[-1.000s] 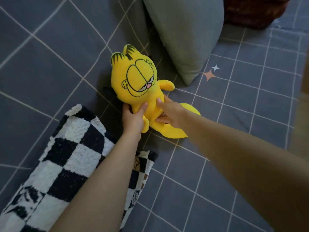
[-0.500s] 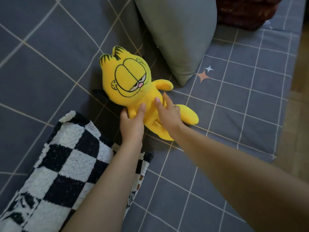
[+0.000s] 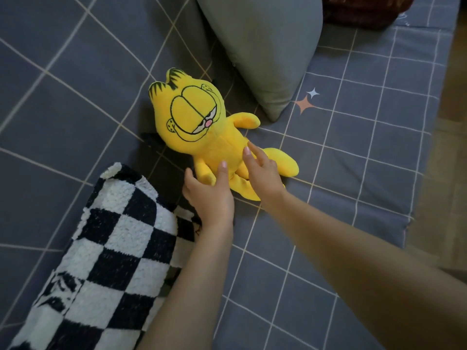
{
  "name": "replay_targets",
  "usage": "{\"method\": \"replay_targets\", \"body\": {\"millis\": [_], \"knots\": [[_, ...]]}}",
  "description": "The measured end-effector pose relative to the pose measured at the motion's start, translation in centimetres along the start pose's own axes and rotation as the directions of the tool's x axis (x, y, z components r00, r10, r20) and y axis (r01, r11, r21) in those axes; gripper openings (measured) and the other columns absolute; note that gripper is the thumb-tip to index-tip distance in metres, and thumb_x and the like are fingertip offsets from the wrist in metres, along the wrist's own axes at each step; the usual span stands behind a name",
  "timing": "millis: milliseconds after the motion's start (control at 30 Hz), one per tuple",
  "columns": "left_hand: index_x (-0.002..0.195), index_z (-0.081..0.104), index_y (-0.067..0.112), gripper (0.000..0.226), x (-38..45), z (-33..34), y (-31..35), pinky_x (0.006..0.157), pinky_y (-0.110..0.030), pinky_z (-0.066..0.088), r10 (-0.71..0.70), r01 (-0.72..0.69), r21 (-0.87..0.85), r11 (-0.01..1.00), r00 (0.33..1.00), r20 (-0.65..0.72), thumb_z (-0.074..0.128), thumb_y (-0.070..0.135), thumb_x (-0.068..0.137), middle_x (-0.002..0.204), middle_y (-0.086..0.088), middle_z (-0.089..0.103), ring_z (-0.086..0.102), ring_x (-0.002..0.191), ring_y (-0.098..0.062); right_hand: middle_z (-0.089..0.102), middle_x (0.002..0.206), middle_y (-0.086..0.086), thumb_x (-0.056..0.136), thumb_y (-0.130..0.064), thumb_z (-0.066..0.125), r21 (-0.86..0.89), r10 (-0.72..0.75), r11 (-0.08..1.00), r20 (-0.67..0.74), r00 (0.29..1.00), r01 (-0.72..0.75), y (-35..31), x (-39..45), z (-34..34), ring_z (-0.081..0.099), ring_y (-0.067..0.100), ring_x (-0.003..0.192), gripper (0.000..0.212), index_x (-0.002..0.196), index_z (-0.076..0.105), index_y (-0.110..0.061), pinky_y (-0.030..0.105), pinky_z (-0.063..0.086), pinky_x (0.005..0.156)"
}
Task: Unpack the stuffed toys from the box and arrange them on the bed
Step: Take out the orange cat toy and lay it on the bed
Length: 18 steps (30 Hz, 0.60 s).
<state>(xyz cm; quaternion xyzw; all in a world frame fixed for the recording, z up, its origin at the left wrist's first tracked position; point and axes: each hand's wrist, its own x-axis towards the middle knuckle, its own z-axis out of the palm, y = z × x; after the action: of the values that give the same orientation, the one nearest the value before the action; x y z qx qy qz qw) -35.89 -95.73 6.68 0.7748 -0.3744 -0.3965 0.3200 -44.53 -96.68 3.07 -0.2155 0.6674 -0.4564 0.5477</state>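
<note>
Grey grid-patterned bed (image 3: 366, 152) fills the frame. At centre lies a yellow cat toy (image 3: 199, 127), long axis running upper left to lower right. Left hand (image 3: 209, 195) and right hand (image 3: 262, 173) rest loosely at its lower body, fingers (image 3: 249, 150) slightly spread, not gripping.

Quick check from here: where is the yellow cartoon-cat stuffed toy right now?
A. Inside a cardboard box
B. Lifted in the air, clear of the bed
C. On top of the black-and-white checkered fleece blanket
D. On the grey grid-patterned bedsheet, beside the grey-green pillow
D: the yellow cartoon-cat stuffed toy lies face up on the grey grid-patterned bedsheet, next to the corner of the grey-green pillow, with the left hand and right hand at its lower body.
</note>
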Motion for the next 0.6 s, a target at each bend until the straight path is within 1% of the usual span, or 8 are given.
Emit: {"method": "replay_targets", "body": {"millis": [100, 167, 200, 300, 333, 433, 500, 600], "knots": [[0.145, 0.025, 0.023, 0.077, -3.4, 0.1, -0.8, 0.084, -0.031, 0.035, -0.022, 0.023, -0.022, 0.999, 0.999, 0.025, 0.063, 0.047, 0.082, 0.152, -0.004, 0.023, 0.040, 0.130, -0.026, 0.035, 0.145, 0.001, 0.092, -0.054, 0.040, 0.061, 0.025, 0.998, 0.007, 1.000, -0.025, 0.5, -2.6, -2.2, 0.040, 0.020, 0.129, 0.047, 0.136, 0.040, -0.039, 0.046, 0.037, 0.107], [0.145, 0.025, 0.022, 0.077, -6.1, 0.6, -1.5, 0.087, -0.032, 0.036, -0.035, 0.036, -0.018, 0.999, 0.998, 0.058, 0.063, 0.045, 0.083, 0.153, -0.005, 0.022, 0.038, 0.133, -0.025, 0.038, 0.144, 0.000, 0.093, -0.051, 0.041, 0.099, 0.037, 0.994, 0.006, 0.999, -0.037, 1.1, -5.1, -4.4, 0.041, 0.017, 0.127, 0.045, 0.136, 0.042, -0.038, 0.039, 0.041, 0.102], [0.145, 0.024, 0.021, 0.077, -7.7, 0.8, -2.0, 0.090, -0.033, 0.036, -0.038, 0.039, -0.012, 0.999, 0.996, 0.086, 0.063, 0.044, 0.083, 0.154, -0.005, 0.021, 0.035, 0.135, -0.025, 0.042, 0.142, -0.002, 0.094, -0.048, 0.041, 0.113, 0.035, 0.993, 0.000, 0.999, -0.035, 1.4, -6.5, -5.7, 0.042, 0.015, 0.125, 0.044, 0.136, 0.043, -0.035, 0.036, 0.043, 0.100], [0.146, 0.024, 0.019, 0.077, -13.7, 2.1, -3.3, 0.106, -0.033, 0.031, -0.048, 0.045, 0.021, 0.999, 0.973, 0.227, 0.064, 0.041, 0.084, 0.155, -0.005, 0.023, 0.028, 0.140, -0.020, 0.051, 0.128, -0.006, 0.096, -0.038, 0.041, 0.176, 0.061, 0.983, -0.090, 0.994, -0.044, 2.8, -11.4, -10.5, 0.046, 0.011, 0.122, 0.042, 0.136, 0.045, -0.026, 0.037, 0.039, 0.107], [0.145, 0.025, 0.017, 0.075, -15.5, 2.5, -3.9, 0.109, -0.033, 0.030, -0.050, 0.041, 0.042, 0.998, 0.961, 0.272, 0.063, 0.040, 0.084, 0.154, -0.004, 0.026, 0.029, 0.140, -0.019, 0.052, 0.128, -0.004, 0.097, -0.035, 0.041, 0.183, 0.078, 0.982, -0.118, 0.990, -0.056, 3.3, -12.9, -12.0, 0.047, 0.011, 0.122, 0.041, 0.136, 0.046, -0.025, 0.037, 0.037, 0.108], [0.143, 0.030, 0.014, 0.067, -22.0, 4.2, -5.3, 0.105, -0.029, 0.034, -0.086, 0.049, 0.100, 0.994, 0.906, 0.414, 0.061, 0.035, 0.087, 0.147, -0.006, 0.039, 0.039, 0.133, -0.018, 0.050, 0.138, 0.001, 0.097, -0.032, 0.041, 0.166, 0.113, 0.983, -0.221, 0.969, -0.077, 5.6, -18.0, -17.7, 0.046, 0.013, 0.127, 0.040, 0.136, 0.045, -0.024, 0.037, 0.036, 0.109], [0.142, 0.031, 0.013, 0.062, -25.6, 5.2, -6.7, 0.100, -0.028, 0.038, -0.142, 0.089, 0.132, 0.987, 0.869, 0.473, 0.058, 0.034, 0.089, 0.140, -0.007, 0.047, 0.047, 0.126, -0.019, 0.051, 0.138, 0.002, 0.097, -0.029, 0.042, 0.142, 0.131, 0.986, -0.301, 0.945, -0.091, 7.3, -21.1, -20.9, 0.047, 0.012, 0.127, 0.039, 0.135, 0.046, -0.020, 0.030, 0.037, 0.106], [0.139, 0.036, 0.012, 0.058, -31.8, 6.7, -9.1, 0.092, -0.025, 0.039, -0.221, 0.108, 0.234, 0.966, 0.814, 0.537, 0.058, 0.033, 0.090, 0.136, -0.008, 0.052, 0.052, 0.120, -0.018, 0.055, 0.129, -0.007, 0.097, -0.027, 0.045, 0.124, 0.150, 0.987, -0.435, 0.888, -0.106, 10.5, -26.6, -26.1, 0.052, 0.000, 0.111, 0.036, 0.132, 0.050, -0.022, 0.019, 0.041, 0.093]]}}
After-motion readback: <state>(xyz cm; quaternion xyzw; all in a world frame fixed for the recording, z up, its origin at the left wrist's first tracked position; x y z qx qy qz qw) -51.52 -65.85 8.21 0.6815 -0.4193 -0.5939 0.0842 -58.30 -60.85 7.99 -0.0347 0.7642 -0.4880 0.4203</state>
